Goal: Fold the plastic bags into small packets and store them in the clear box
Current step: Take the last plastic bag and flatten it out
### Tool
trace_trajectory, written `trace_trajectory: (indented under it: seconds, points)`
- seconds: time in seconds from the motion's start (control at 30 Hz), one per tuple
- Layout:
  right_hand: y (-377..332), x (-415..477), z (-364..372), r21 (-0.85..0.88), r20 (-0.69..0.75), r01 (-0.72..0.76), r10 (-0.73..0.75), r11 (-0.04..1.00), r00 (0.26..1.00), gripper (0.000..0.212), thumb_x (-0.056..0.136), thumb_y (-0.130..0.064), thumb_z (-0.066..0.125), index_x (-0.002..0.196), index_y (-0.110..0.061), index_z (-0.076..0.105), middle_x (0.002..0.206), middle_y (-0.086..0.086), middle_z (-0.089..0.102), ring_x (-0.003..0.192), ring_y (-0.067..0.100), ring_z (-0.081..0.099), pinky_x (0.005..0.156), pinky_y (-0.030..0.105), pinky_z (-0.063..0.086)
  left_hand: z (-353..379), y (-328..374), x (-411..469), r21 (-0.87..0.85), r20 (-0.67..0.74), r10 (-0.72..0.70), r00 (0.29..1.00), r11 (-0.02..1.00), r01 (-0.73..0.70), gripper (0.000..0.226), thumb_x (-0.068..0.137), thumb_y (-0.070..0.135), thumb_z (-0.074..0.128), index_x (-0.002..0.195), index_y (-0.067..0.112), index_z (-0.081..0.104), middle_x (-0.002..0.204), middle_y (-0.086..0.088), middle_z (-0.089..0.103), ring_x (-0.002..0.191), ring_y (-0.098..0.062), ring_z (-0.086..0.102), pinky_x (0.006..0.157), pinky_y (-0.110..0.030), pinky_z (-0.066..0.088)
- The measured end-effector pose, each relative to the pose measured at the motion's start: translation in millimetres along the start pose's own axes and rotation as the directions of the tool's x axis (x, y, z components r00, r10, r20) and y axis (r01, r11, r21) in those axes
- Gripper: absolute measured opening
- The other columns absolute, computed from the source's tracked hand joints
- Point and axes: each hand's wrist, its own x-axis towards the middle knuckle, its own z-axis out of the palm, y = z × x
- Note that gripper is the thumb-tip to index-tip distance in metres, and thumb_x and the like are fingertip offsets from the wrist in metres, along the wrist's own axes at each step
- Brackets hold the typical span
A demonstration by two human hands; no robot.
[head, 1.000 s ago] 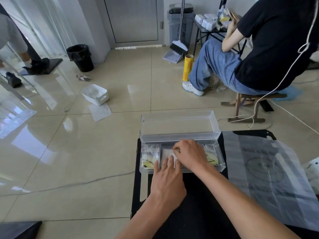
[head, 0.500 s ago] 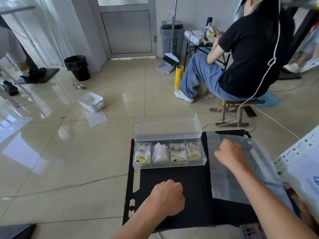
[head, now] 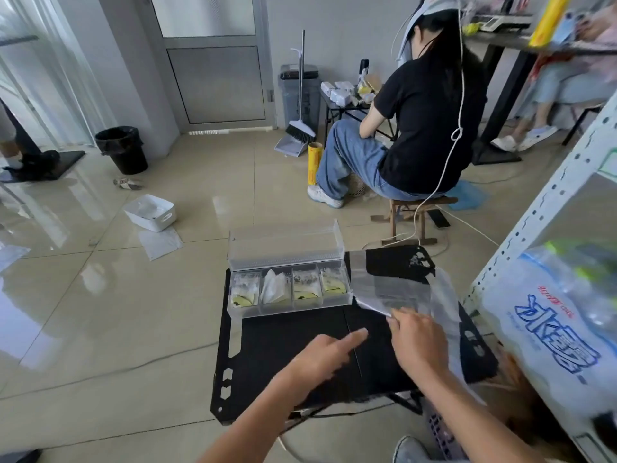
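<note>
Pinching the plastic bag [head: 397, 289] at its near-left corner, right hand [head: 419, 342] fingers curled; bag extends beyond fingertips, long axis near-to-far; left hand [head: 325, 357] empty, index extended.

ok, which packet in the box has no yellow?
The white packet, second compartment from the left of the clear box; the other three show yellow.

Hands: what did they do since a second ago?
Both hands left the clear box. The right hand moved right and now pinches the flat plastic bag by its near edge, lifting it. The left hand pulled back, then reached toward the bag. The box stayed put, lid open.
</note>
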Motion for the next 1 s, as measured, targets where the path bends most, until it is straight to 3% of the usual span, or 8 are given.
trace_trajectory:
  seconds: [0.13,0.33,0.43,0.53,0.6,0.73,0.83,1.0]
  points:
    - [-17,-53,-29,0.26,-0.146,0.211,-0.178,0.942,0.973,0.031,0.088,-0.015,0.08,0.119,-0.016,0.077,0.112,-0.003,0.079,0.098,0.014,0.074,0.085,0.025,0.057,-14,4,2,-0.41,0.016,0.016,1.0,0.912,-0.008,0.109,0.062,0.093,0.066,0.133,0.011,0.064,0.129,-0.007,0.072,0.12,-0.025,0.067,0.111,-0.047,0.047]
    - [-29,-115,-48,0.475,-0.053,0.488,-0.53,0.732,0.846,0.041,0.098,-0.044,0.063,0.138,-0.034,0.065,0.14,-0.021,0.062,0.129,0.001,0.056,0.104,0.036,0.053,-27,0,-11,-0.588,-0.062,0.046,0.997,0.805,-0.074,0.046,0.087,0.034,0.078,0.121,0.003,0.074,0.123,-0.025,0.071,0.105,-0.036,0.074,0.091,-0.043,0.06]
    - [-8,-110,-78,0.763,0.199,0.09,-0.366,0.64,0.909,0.066,0.076,-0.083,0.065,0.136,-0.057,0.058,0.15,-0.036,0.045,0.142,-0.015,0.034,0.116,0.03,0.033,-40,-5,-30,-0.521,-0.266,0.11,0.958,0.819,-0.239,0.019,0.09,0.021,0.073,0.099,0.005,0.08,0.098,-0.015,0.077,0.078,-0.021,0.073,0.062,-0.026,0.057]
    - [27,-85,-95,0.885,0.27,-0.265,0.042,0.382,0.962,0.087,0.06,-0.094,0.064,0.132,-0.045,0.062,0.14,-0.027,0.059,0.133,-0.005,0.051,0.108,0.025,0.039,-54,-5,-66,-0.633,-0.247,0.285,0.926,0.676,-0.377,0.016,0.095,0.017,0.069,0.087,0.007,0.079,0.077,-0.01,0.067,0.068,-0.018,0.059,0.058,-0.022,0.052]
    - [33,-70,-100,0.888,0.426,-0.396,-0.094,0.231,0.9,0.109,0.052,-0.096,0.067,0.142,-0.036,0.053,0.148,-0.013,0.057,0.136,0.005,0.051,0.114,0.033,0.039,-55,-7,-88,-0.651,-0.229,0.364,0.903,0.632,-0.42,0.02,0.099,0.015,0.064,0.086,0.008,0.078,0.072,-0.007,0.061,0.059,-0.013,0.056,0.053,-0.019,0.049]
    - [24,-63,-96,0.905,0.419,-0.408,-0.407,0.119,0.812,0.079,0.074,-0.06,0.083,0.139,-0.021,0.062,0.144,0.006,0.063,0.137,0.022,0.057,0.114,0.044,0.039,-46,-20,-105,-0.626,-0.278,0.317,0.907,0.656,-0.422,0.027,0.099,0.011,0.059,0.084,0.008,0.081,0.058,-0.002,0.06,0.041,-0.006,0.053,0.039,-0.016,0.043]
    - [19,-62,-97,0.931,0.364,-0.346,-0.344,0.115,0.865,0.026,0.091,-0.022,0.074,0.114,-0.008,0.077,0.111,0.021,0.076,0.109,0.034,0.072,0.094,0.04,0.057,-50,-27,-103,-0.633,-0.269,0.28,0.922,0.67,-0.388,0.023,0.095,0.017,0.063,0.092,0.003,0.081,0.059,-0.004,0.062,0.042,-0.008,0.057,0.041,-0.017,0.047]
    - [15,-57,-91,0.911,0.378,-0.335,-0.158,0.24,0.912,0.021,0.098,-0.015,0.066,0.115,-0.006,0.074,0.096,0.014,0.08,0.096,0.028,0.077,0.081,0.031,0.062,-61,-34,-112,-0.433,-0.131,0.332,0.934,0.828,-0.355,0.027,0.102,0.01,0.057,0.101,-0.01,0.075,0.086,-0.024,0.076,0.071,-0.023,0.074,0.063,-0.024,0.058]
